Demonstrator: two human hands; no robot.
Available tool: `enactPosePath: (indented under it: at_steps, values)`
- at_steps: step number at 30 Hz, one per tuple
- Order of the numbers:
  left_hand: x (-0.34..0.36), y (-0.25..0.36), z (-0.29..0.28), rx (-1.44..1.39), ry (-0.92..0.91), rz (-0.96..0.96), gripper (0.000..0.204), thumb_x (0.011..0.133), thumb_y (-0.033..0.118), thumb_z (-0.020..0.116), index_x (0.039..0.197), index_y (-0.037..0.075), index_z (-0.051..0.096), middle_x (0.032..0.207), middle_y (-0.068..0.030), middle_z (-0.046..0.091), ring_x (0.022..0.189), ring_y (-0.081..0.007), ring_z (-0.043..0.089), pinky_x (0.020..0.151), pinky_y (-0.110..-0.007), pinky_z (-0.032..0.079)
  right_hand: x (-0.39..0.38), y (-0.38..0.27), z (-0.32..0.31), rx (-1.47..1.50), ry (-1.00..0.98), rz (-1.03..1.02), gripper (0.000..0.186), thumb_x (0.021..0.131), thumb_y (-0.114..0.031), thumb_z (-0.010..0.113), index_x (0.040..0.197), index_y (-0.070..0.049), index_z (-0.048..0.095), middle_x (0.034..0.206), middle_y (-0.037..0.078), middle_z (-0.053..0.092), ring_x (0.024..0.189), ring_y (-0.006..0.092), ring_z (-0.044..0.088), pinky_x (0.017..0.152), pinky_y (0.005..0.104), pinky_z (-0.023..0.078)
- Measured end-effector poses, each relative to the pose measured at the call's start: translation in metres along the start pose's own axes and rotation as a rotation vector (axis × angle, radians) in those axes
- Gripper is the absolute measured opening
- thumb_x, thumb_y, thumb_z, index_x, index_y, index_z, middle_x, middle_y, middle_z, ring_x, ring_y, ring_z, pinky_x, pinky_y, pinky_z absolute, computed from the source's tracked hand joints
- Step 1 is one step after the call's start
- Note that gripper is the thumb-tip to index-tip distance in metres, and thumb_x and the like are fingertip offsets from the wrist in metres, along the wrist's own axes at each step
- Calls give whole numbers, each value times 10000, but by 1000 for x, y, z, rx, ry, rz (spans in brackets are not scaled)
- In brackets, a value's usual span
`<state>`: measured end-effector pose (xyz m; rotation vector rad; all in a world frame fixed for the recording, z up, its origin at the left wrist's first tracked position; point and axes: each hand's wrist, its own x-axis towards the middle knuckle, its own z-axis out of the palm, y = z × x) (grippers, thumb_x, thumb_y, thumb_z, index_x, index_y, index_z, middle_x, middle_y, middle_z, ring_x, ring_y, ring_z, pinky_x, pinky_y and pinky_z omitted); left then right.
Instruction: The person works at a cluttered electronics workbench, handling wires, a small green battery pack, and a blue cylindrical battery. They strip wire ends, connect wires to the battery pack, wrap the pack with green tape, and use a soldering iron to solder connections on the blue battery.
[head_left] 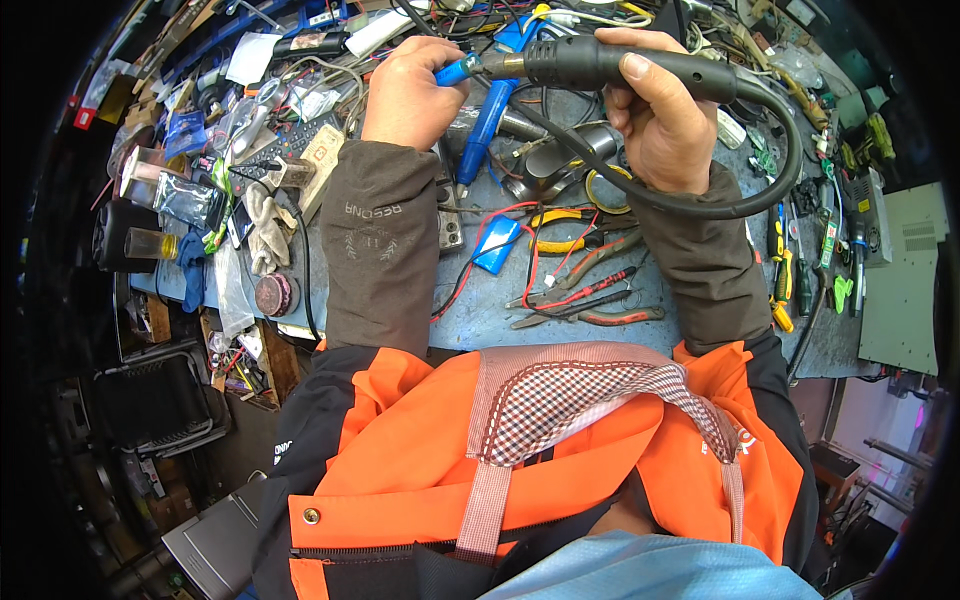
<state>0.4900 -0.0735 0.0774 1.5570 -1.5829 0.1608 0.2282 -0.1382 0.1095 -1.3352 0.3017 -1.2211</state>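
My left hand (412, 95) is closed on a small blue cylinder (455, 73), gripped near the top of the view. Wrapped in my right hand (668, 115) is a black tool handle (575, 62) with a ribbed collar. Its metal nozzle (503, 66) points left and sits at the cylinder's exposed end; whether they touch I cannot tell. A thick black hose (785, 165) leaves the handle's right end and loops back beneath my right wrist. Just behind and below the nozzle, a long blue tool (487, 130) lies on the bench.
On the blue bench (470, 325), between my forearms, lie a blue battery pack (496, 245) with red and black wires, yellow-handled pliers (565, 240) and red-handled pliers (620, 317). Left are gloves (266, 230) and a round tin (277, 295); right, several screwdrivers (780, 270). Cables crowd the back.
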Motion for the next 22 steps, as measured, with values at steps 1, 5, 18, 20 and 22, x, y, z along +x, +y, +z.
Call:
enactPosePath:
  at_steps: [1, 5, 18, 20, 22]
  values:
    - [0, 1, -1, -5, -7, -29, 286, 766, 13, 796, 1048, 55, 808, 1108, -106, 783, 1032, -298, 764, 899, -379, 610, -1, 0, 1, -6, 0, 3, 426, 966, -246, 690, 1255, 65, 726, 745, 62, 608, 590, 122, 520, 545, 256, 415]
    - [0, 17, -6, -14, -49, -192, 336, 758, 5, 796, 1087, 63, 758, 1021, -123, 772, 969, -297, 767, 848, -388, 607, -1, 0, 0, 1, -6, -21, 424, 967, -244, 689, 1255, 66, 725, 751, 66, 611, 598, 122, 519, 552, 255, 424]
    - [0, 6, -2, -76, -28, -162, 317, 746, -19, 788, 1042, 55, 704, 932, -127, 750, 863, -287, 755, 777, -387, 592, -2, -5, 2, -54, -23, -5, 423, 971, -236, 690, 1260, 72, 720, 758, 67, 614, 610, 120, 524, 560, 252, 431]
    - [1, 10, -4, -65, -34, -175, 314, 746, -22, 787, 1038, 54, 701, 935, -129, 750, 864, -287, 755, 778, -385, 592, -2, -5, 2, -50, -21, -5, 426, 971, -238, 691, 1263, 71, 719, 757, 66, 613, 608, 122, 524, 559, 252, 430]
    - [0, 5, -1, -79, -30, -162, 318, 746, -22, 787, 1043, 54, 702, 942, -135, 752, 868, -287, 756, 778, -386, 592, -1, -5, 1, -54, -38, 2, 429, 971, -240, 694, 1271, 66, 718, 757, 70, 611, 608, 122, 524, 561, 253, 433]
